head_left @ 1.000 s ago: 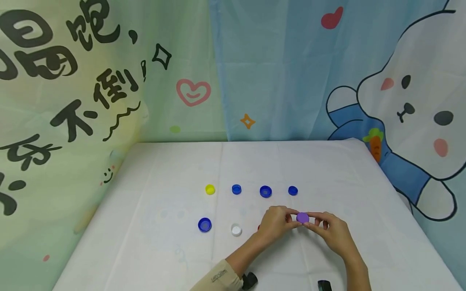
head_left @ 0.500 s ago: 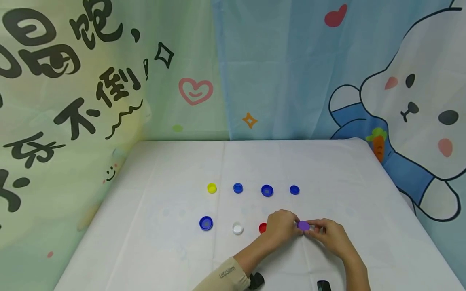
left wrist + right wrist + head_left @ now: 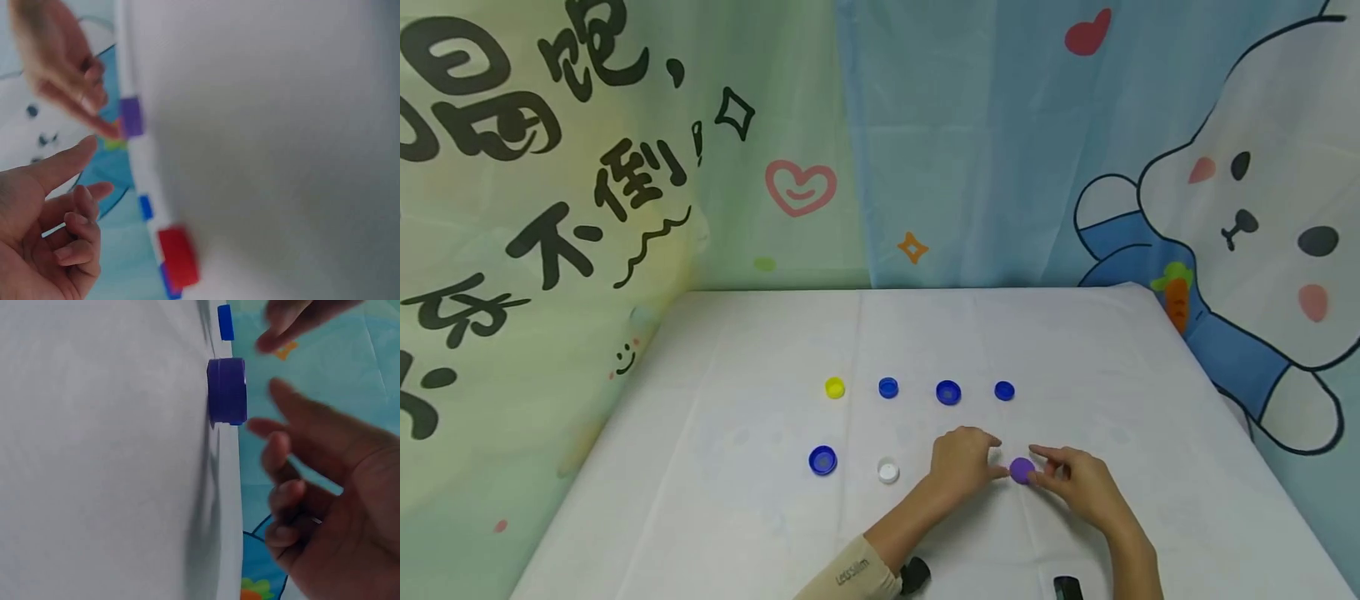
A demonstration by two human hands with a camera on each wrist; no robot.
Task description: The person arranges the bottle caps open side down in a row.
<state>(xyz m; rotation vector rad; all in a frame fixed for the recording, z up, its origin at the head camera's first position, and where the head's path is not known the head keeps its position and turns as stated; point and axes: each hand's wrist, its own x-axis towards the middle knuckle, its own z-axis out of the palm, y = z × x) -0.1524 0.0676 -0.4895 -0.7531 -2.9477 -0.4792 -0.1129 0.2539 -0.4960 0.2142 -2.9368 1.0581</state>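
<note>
A purple cap [image 3: 1022, 470] lies flat on the white table [image 3: 760, 350], between my two hands. My left hand [image 3: 972, 461] is just left of it with relaxed fingers, holding nothing. My right hand [image 3: 1062, 475] is just right of it, fingers loosely spread, one fingertip at the cap's edge. In the left wrist view the purple cap [image 3: 130, 117] sits beside the right hand's fingers [image 3: 75, 103], and a red cap [image 3: 178, 256] lies nearer; in the head view my left hand hides it. The right wrist view shows the purple cap [image 3: 227, 390] free of the fingers [image 3: 294, 456].
A back row holds a yellow cap [image 3: 834, 387] and three blue caps [image 3: 888, 387], [image 3: 948, 392], [image 3: 1004, 391]. In the front row lie a blue cap [image 3: 822, 460] and a white cap [image 3: 887, 472]. Printed curtains hang behind and to the left.
Both hands lowered the purple cap from above the table onto it and let go. The fingers have opened and drawn slightly apart from it.
</note>
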